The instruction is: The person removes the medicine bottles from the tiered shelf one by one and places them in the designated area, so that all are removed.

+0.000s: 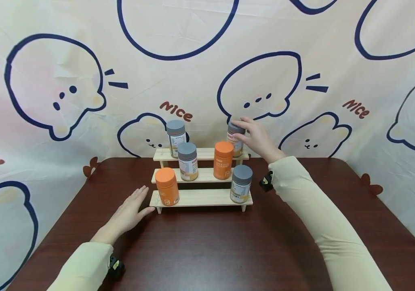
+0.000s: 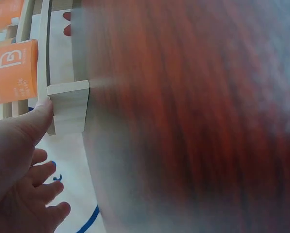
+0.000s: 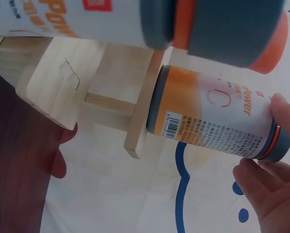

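My right hand (image 1: 260, 139) pinches the grey lid of a supplement bottle (image 3: 208, 111) between thumb and fingers. That bottle stands at the right end of the top step of a three-step wooden rack (image 1: 203, 198); in the right wrist view its base is against the board. My left hand (image 1: 129, 214) lies beside the rack's lower left end with its fingers extended. In the left wrist view its thumb (image 2: 38, 121) meets the end of the bottom step. Nearest to it on that step is an orange bottle (image 1: 167, 188).
Another grey-lidded bottle (image 1: 176, 139) stands at the top left. The middle step holds a grey-lidded bottle (image 1: 188, 161) and an orange bottle (image 1: 223, 161). At the bottom right is one more grey-lidded bottle (image 1: 241, 185). The rack stands on a dark wooden table (image 1: 207, 246) before a printed cloth (image 1: 200, 89).
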`<state>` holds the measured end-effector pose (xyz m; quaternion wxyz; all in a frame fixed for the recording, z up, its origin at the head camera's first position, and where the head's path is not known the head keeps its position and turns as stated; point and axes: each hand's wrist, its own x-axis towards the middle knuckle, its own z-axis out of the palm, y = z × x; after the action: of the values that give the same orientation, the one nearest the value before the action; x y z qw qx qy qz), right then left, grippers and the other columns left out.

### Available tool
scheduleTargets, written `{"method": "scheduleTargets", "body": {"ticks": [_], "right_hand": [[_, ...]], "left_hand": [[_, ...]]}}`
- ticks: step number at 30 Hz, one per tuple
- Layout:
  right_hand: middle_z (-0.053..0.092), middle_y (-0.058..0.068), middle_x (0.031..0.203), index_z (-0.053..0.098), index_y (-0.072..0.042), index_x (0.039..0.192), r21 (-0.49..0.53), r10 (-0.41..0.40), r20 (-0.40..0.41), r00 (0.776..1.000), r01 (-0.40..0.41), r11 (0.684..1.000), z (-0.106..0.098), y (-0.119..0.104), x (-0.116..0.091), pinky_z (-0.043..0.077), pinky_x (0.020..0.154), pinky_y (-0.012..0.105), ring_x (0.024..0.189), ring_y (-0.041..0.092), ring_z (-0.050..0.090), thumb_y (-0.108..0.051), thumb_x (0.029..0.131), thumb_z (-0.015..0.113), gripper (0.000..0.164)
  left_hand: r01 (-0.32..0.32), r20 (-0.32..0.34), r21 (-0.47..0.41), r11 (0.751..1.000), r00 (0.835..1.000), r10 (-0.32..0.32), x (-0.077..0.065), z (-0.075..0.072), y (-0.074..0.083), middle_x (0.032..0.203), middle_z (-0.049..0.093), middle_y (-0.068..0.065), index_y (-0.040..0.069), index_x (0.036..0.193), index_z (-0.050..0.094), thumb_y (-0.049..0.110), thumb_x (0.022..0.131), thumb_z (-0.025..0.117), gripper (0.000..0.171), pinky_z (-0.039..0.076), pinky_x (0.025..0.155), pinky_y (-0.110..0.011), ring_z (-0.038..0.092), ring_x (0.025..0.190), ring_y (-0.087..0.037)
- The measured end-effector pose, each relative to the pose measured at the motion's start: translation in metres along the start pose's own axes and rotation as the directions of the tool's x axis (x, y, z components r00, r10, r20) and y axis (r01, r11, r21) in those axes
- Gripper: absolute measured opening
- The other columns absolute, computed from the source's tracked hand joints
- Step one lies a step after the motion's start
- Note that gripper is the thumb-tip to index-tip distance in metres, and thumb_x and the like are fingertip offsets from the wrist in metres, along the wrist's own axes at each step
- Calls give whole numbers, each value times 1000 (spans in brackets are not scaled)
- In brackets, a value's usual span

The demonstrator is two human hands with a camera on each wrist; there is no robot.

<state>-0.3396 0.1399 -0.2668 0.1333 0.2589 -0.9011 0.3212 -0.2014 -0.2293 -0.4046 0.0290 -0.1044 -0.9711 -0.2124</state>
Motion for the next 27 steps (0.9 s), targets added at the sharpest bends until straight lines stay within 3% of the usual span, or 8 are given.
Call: {"method": "scheduleTargets", "body": {"ticks": [8, 19, 27], "right_hand": [[34, 19, 142, 54, -10, 131, 46, 26, -20, 999, -25, 999, 4, 4, 1, 41, 94, 42, 122, 34, 42, -15, 89, 63, 43], [37, 18, 140, 55, -9, 129, 49, 26, -37, 999, -24, 998, 6, 5, 3, 43, 93, 41, 120, 33, 44, -14, 90, 62, 41], [39, 19, 138, 56, -7, 128, 62, 25, -40, 999, -23, 998, 5, 5, 4, 43, 92, 41, 119, 33, 45, -12, 89, 62, 39]], "left_hand": [[-37, 5, -4, 999, 999, 37, 3, 6, -2, 138, 35, -29, -9, 134, 39, 24, 90, 60, 58, 21, 101, -58, 27, 128, -44], [-80, -22, -9, 997, 997, 80, 2, 8, 1, 138, 37, -25, -7, 136, 38, 19, 90, 60, 57, 24, 101, -56, 30, 127, -42], [-76, -16, -11, 997, 997, 76, 2, 7, 1, 138, 38, -23, -6, 136, 38, 19, 91, 60, 57, 27, 99, -57, 30, 128, -42]]}}
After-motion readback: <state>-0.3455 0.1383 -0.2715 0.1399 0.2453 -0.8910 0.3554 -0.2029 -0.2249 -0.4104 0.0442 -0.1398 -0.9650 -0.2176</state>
